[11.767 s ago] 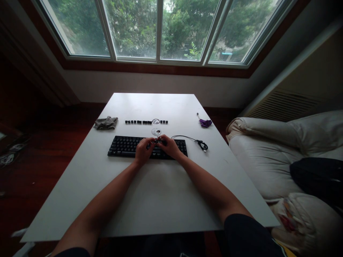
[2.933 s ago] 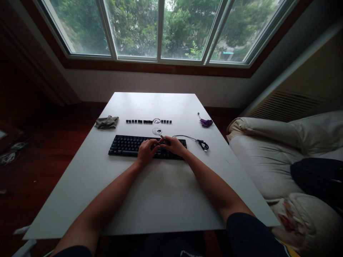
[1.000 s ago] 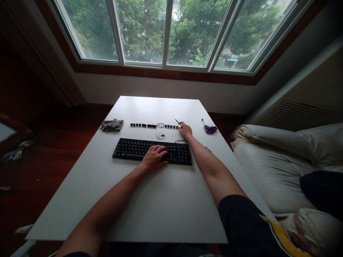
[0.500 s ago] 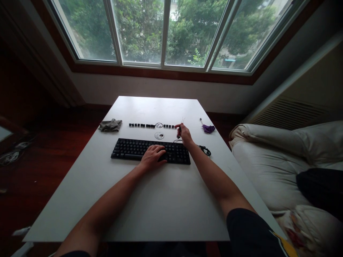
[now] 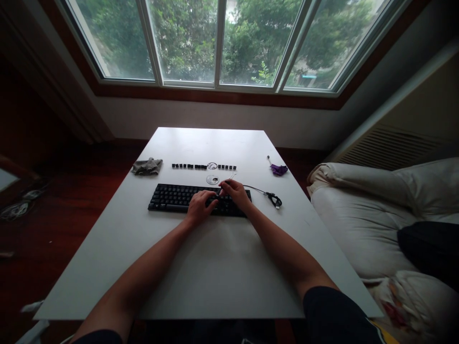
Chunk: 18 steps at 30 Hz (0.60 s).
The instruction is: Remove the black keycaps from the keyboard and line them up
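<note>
A black keyboard (image 5: pixel 171 197) lies across the middle of the white table (image 5: pixel 215 267). My left hand (image 5: pixel 199 206) rests on the keys right of centre, fingers bent and pressing down. My right hand (image 5: pixel 234 192) sits on the keyboard's right part, pinched around a thin wire tool (image 5: pixel 229 177) whose tip sticks up toward the window. Behind the keyboard stands a row of black keycaps (image 5: pixel 202 166), with a small round ring among them and a round disc (image 5: pixel 212 179) just in front.
A grey cloth (image 5: pixel 147 166) lies at the back left. The keyboard's cable (image 5: pixel 270 196) curls to the right, and a purple object (image 5: pixel 278 168) sits beyond it. A pale sofa (image 5: pixel 380 210) with a dark garment borders the table's right edge. Windows fill the far wall.
My right hand has come back from the right end of the keycap row to the keyboard, still holding the thin tool. My left hand stayed on the keys.
</note>
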{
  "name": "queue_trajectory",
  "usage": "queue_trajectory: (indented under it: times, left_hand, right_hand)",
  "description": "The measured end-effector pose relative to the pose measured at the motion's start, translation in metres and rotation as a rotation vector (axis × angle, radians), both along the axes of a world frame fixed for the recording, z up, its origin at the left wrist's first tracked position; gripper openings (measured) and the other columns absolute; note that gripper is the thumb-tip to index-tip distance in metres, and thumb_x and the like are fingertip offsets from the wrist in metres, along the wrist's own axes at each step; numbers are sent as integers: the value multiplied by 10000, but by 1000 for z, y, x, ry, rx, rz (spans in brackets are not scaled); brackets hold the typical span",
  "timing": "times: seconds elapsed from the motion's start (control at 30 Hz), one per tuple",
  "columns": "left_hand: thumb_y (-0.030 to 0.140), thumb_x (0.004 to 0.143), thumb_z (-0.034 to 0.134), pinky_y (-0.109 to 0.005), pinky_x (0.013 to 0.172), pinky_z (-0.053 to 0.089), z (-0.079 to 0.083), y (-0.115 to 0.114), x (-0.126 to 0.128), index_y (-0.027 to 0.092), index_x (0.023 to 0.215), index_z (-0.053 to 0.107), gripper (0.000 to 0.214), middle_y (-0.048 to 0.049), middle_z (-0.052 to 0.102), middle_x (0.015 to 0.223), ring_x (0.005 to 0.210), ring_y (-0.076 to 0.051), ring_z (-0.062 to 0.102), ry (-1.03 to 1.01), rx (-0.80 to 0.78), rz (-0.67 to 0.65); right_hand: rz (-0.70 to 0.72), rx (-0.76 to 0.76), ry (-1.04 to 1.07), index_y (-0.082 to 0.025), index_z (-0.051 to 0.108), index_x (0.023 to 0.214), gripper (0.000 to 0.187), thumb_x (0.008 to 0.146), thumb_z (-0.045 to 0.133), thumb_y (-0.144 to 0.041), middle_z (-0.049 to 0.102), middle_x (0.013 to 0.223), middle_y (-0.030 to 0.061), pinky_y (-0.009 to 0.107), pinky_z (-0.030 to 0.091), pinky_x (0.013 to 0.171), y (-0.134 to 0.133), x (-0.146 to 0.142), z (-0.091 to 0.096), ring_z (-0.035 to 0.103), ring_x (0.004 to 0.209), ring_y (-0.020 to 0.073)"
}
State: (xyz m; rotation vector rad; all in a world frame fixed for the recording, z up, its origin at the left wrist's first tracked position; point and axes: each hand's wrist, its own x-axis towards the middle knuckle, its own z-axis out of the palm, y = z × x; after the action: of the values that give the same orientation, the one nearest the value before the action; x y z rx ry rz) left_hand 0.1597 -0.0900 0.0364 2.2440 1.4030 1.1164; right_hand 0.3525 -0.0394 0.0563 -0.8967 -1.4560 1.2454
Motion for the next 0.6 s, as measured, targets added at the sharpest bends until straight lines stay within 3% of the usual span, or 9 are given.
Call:
queue_trajectory:
  times: [0.3, 0.6]
  left_hand:
    - [313, 889, 683, -361, 890, 504, -3, 4, -4, 231, 1079, 672, 207, -44, 709, 995, 956, -215, 653, -150, -96, -48]
    - [295, 888, 663, -336, 873, 521, -2, 4, -4, 237, 1130, 682, 249, -36, 726, 1009, 909, -192, 675, -220, -168, -81]
  right_hand:
    - [34, 47, -44, -189, 723, 930, 348, 830, 701, -521, 690, 759, 22, 293, 521, 677, -6, -3, -3, 630, 668, 155]
    - [-67, 85, -128, -194, 707, 928, 362, 853, 667, -545, 675, 699, 13, 280, 501, 644, -8, -5, -10, 623, 642, 156]
